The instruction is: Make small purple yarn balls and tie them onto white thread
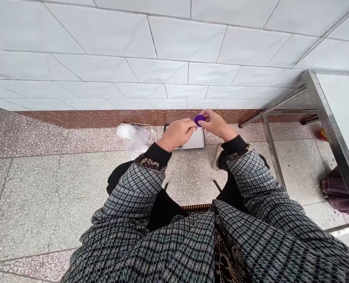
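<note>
A left hand [177,133] and a right hand [215,123] come together at a purple piece [198,120], just above the centre of the frame.

Going across, I see white yarn [125,131] on the speckled floor [82,196] left of centre, crumpled plastic [137,144] touching it. Next, the left hand has thumb and fingers drawn together by the purple piece's lower left edge; whether they grip it, I can't tell. Partly behind that hand lies a shallow white box [196,140] with a dark rim. The purple piece, roundish and ridged, is pinched between the right hand's thumb and fingers. Below the right wrist shows a pale shoe [216,158]. A metal-framed table [329,118] fills the right side, dull purple fabric [336,188] at lower right.
</note>
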### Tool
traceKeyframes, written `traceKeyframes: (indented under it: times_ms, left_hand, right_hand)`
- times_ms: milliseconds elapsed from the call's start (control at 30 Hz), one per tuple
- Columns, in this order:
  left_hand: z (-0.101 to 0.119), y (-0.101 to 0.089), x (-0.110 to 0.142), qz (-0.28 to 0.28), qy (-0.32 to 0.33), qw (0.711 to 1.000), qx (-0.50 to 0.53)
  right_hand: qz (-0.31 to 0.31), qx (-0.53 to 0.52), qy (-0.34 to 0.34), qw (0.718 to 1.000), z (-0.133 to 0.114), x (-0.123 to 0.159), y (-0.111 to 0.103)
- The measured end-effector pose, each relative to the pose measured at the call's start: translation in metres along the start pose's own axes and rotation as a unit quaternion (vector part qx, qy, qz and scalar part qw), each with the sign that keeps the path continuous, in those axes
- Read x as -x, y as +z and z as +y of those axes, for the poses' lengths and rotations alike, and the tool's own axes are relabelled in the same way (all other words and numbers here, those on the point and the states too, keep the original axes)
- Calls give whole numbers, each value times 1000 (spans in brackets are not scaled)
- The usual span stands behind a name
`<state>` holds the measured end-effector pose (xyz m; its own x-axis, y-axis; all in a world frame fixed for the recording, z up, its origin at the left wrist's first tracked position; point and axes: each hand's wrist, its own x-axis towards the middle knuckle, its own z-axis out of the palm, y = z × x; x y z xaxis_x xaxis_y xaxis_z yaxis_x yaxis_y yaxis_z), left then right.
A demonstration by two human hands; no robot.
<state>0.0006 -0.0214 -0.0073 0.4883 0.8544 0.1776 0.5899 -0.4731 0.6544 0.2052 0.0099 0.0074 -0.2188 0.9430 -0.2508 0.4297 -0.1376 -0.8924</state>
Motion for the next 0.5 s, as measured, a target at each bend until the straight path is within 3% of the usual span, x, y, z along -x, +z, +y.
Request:
traceKeyframes:
  times_ms: [133,300,500]
  left_hand:
    - [-3,-13,0,45,-29,999,8]
    - [-5,-16,-3,69,-46,996,36]
    - [-10,-6,-8,83,-89,991,57]
  right_hand:
    - [-117,-51,27,991,-7,8,-5]
    - [-221,-117,16,968,-13,15,-12]
    - [-226,-254,-12,941,-13,14,-17]
